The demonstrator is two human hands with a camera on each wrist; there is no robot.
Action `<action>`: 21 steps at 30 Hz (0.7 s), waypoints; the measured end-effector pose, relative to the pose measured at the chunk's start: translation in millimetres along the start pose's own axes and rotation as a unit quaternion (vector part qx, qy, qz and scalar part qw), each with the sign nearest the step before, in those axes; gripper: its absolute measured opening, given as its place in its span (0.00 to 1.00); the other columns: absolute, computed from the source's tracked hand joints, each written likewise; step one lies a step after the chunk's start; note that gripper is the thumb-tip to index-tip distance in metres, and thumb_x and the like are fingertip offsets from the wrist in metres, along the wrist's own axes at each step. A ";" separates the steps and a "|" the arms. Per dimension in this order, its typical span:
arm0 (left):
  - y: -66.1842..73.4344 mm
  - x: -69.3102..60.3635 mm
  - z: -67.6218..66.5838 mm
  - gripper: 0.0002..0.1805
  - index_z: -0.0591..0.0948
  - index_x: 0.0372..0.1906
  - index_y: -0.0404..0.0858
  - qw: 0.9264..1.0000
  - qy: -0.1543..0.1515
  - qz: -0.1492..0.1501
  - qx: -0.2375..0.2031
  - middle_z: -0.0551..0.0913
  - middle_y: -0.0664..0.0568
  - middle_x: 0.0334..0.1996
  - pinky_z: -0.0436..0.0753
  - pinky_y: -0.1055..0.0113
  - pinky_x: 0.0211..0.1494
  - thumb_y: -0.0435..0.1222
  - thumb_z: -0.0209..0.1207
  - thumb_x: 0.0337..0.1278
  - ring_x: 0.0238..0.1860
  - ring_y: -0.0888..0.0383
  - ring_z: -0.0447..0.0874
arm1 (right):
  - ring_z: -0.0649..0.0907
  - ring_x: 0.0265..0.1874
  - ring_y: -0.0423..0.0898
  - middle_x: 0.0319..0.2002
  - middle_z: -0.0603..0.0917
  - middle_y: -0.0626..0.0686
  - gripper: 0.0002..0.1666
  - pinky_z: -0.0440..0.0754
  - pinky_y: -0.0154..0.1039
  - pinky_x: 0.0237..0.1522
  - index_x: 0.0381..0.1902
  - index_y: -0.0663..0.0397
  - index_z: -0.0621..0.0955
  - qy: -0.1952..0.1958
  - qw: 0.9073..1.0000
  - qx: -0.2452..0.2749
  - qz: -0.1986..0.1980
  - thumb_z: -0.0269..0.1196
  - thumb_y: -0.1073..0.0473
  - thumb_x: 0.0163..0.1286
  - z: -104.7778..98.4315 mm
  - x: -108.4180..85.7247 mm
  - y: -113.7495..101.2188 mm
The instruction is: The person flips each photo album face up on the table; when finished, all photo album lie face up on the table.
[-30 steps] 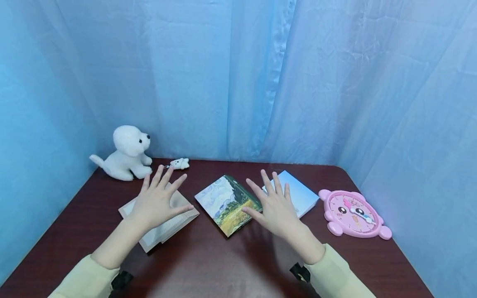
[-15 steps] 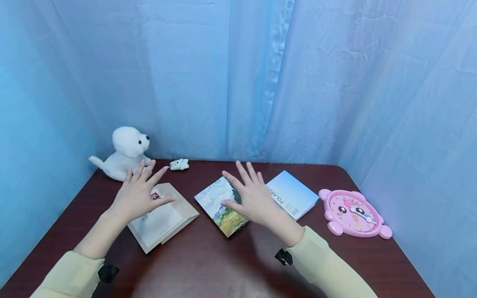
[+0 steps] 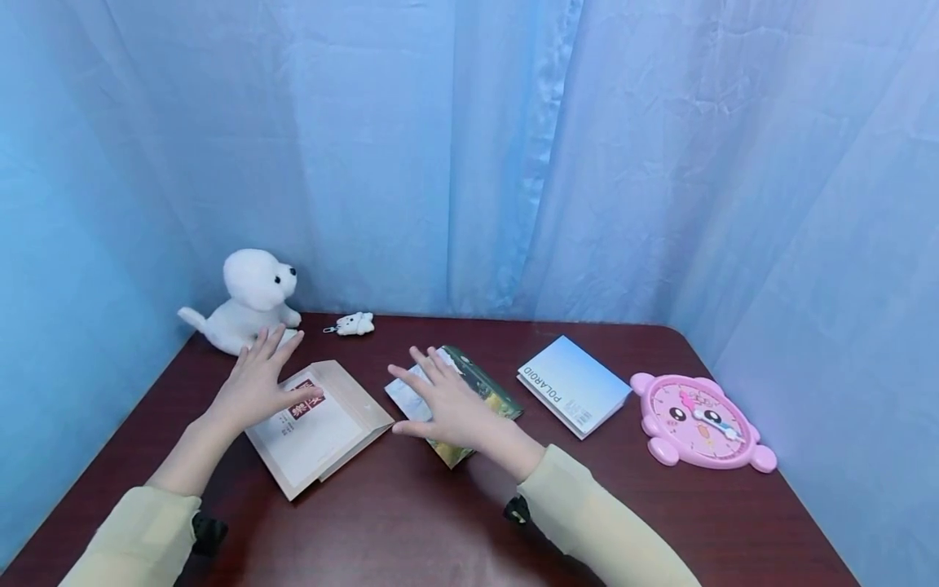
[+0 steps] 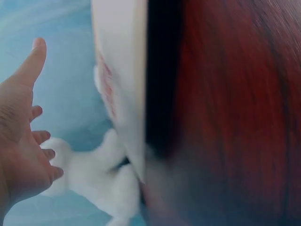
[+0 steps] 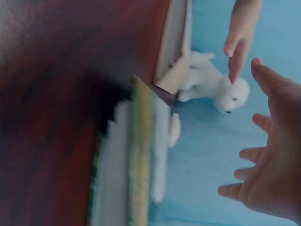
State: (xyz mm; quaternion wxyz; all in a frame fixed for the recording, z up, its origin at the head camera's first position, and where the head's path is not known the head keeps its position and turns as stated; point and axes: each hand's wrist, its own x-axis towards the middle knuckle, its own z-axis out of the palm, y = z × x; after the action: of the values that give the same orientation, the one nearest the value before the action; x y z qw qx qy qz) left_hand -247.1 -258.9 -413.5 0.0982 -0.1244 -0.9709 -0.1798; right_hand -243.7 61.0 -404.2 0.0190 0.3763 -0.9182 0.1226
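Observation:
My left hand (image 3: pixel 253 387) hovers with spread fingers over the left side of a beige book (image 3: pixel 315 448) that has a dark red label; in the left wrist view the hand is apart from the book. Over a book with a painted landscape cover (image 3: pixel 506 399) floats my right hand (image 3: pixel 458 412), fingers spread, covering part of that cover. The right wrist view shows this hand away from the book's pages (image 5: pixel 113 174). Neither hand holds anything.
A white plush dog (image 3: pixel 253 285) sits at the back left, beside a small white plush keychain (image 3: pixel 355 324). Right of the painted book lie a pale blue POLAROID book (image 3: pixel 575 383) and a pink toy clock (image 3: pixel 700 420). Blue curtains (image 3: pixel 381 163) surround the brown table (image 3: pixel 411 530).
Both hands have moved left, the right one farther, from beside the POLAROID book to over the painted book. The label on the beige book has come into sight. The objects have stayed put.

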 end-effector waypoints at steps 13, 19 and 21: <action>-36.3 13.9 27.7 0.55 0.54 0.71 0.27 0.997 -0.047 0.004 -0.068 0.55 0.27 0.68 0.56 0.37 0.65 0.51 0.69 0.44 0.68 0.30 0.52 | 0.53 0.73 0.55 0.73 0.55 0.56 0.47 0.54 0.45 0.71 0.72 0.42 0.60 -0.073 0.990 0.030 -0.117 0.65 0.39 0.59 42.6 29.3 -2.8; -40.9 22.2 33.6 0.56 0.55 0.70 0.26 0.991 -0.088 -0.018 -0.095 0.57 0.27 0.67 0.59 0.40 0.65 0.55 0.67 0.45 0.67 0.31 0.55 | 0.57 0.72 0.55 0.70 0.63 0.53 0.46 0.53 0.42 0.72 0.72 0.47 0.61 -0.105 0.984 0.038 -0.142 0.65 0.42 0.60 51.5 43.4 2.6; -41.7 23.5 35.0 0.54 0.57 0.69 0.25 0.990 -0.097 -0.032 -0.097 0.60 0.27 0.66 0.62 0.40 0.64 0.56 0.67 0.45 0.66 0.32 0.58 | 0.58 0.71 0.55 0.69 0.65 0.52 0.45 0.53 0.42 0.71 0.71 0.47 0.62 -0.106 0.984 0.029 -0.143 0.65 0.41 0.61 54.0 47.5 3.9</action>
State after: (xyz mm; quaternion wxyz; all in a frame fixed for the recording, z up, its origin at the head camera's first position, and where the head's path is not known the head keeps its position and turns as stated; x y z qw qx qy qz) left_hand -286.1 -278.7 -453.6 -0.0152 -0.1191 -0.9573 -0.2630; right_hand -277.3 18.1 -451.3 -0.0717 0.5153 -0.8475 0.1051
